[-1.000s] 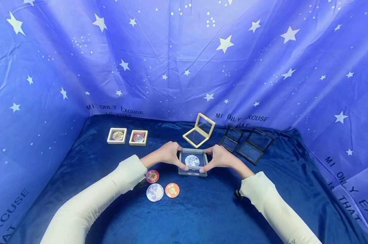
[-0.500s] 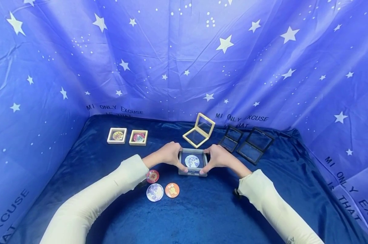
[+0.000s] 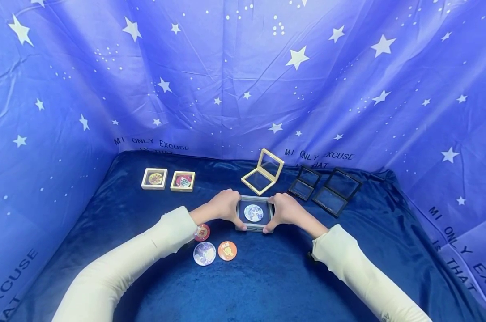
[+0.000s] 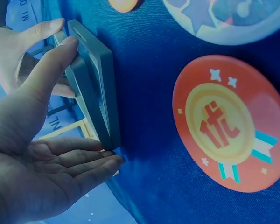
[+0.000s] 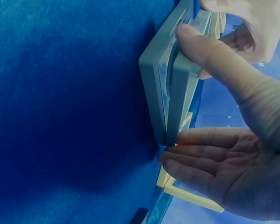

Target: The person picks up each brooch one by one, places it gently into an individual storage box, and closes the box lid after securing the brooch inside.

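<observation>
gripping gaping grey case [image 3: 254, 227] at opposite ends with left hand [image 3: 226, 208] and right hand [image 3: 288, 210], between widely parted thumbs and fingers; sitting near yellow frame [image 3: 268, 174], with blue cloth [image 3: 263, 277] stretching in front.

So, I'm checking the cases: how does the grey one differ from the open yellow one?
The grey case is almost closed, its halves slightly parted; the yellow case stands wide open. The grey case holds a badge; the yellow case shows none. Both are framed and see-through.
</observation>
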Motion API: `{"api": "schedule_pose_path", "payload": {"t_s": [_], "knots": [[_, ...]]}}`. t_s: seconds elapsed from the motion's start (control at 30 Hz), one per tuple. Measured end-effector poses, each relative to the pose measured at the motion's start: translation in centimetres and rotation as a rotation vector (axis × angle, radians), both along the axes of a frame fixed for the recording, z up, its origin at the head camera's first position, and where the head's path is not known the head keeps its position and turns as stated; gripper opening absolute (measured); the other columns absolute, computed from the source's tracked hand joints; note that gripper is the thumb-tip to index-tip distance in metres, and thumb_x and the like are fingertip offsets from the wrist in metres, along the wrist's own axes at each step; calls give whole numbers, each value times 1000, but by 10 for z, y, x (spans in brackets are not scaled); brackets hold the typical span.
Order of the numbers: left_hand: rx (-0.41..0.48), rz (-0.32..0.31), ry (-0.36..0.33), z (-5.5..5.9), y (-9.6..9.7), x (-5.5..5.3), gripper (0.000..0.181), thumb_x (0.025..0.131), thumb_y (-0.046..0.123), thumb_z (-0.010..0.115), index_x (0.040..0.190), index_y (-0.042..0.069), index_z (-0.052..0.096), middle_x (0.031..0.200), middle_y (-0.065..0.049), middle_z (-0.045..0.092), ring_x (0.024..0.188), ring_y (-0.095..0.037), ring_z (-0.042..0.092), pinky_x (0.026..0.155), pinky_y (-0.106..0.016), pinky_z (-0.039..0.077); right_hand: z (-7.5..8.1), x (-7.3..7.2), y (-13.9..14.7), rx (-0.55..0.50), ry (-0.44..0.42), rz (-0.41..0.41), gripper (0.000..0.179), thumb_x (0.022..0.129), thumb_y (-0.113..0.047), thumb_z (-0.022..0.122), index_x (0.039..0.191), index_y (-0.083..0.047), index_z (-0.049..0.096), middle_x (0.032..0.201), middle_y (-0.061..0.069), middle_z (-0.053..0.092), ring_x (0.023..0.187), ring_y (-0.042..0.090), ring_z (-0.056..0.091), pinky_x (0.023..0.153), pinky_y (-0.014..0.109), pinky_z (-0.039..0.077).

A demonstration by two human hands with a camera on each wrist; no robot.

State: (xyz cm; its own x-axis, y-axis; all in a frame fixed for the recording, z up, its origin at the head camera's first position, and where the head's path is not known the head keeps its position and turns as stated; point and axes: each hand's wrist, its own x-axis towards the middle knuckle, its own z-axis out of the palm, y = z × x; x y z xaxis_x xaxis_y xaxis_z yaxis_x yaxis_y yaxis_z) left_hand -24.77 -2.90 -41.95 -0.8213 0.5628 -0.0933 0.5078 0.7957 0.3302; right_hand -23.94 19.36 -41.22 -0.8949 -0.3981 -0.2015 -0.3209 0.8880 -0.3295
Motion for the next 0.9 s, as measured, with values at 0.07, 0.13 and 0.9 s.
{"api": "schedule_pose_path", "payload": {"t_s": [0.07, 0.13, 0.9], "knots": [[-7, 3, 4, -1, 1, 1, 64, 57, 56, 96, 89, 6, 71, 73, 1, 61, 69, -15, 55, 62, -29, 45, -1, 1, -1, 14, 10, -2, 97, 52, -44, 100, 126, 8, 66, 106, 11, 75, 82, 18, 58, 77, 35, 51], [-12, 10, 3, -1, 1, 2, 64, 57, 55, 96, 89, 6, 70, 73, 0, 61, 69, -15, 56, 63, -30, 47, -1, 2, -1, 18, 15, -4, 98, 52, -44, 101, 127, 8, 66, 107, 12, 75, 84, 19, 59, 79, 37, 51], [-53, 22, 29, -4, 5, 6, 73, 57, 56, 96, 99, 3, 71, 84, -4, 68, 76, -16, 60, 72, -34, 53, -2, 6, -4, 1, 22, -14, 68, 52, -39, 102, 99, -2, 70, 75, 1, 61, 67, 17, 53, 62, 29, 43]]}}
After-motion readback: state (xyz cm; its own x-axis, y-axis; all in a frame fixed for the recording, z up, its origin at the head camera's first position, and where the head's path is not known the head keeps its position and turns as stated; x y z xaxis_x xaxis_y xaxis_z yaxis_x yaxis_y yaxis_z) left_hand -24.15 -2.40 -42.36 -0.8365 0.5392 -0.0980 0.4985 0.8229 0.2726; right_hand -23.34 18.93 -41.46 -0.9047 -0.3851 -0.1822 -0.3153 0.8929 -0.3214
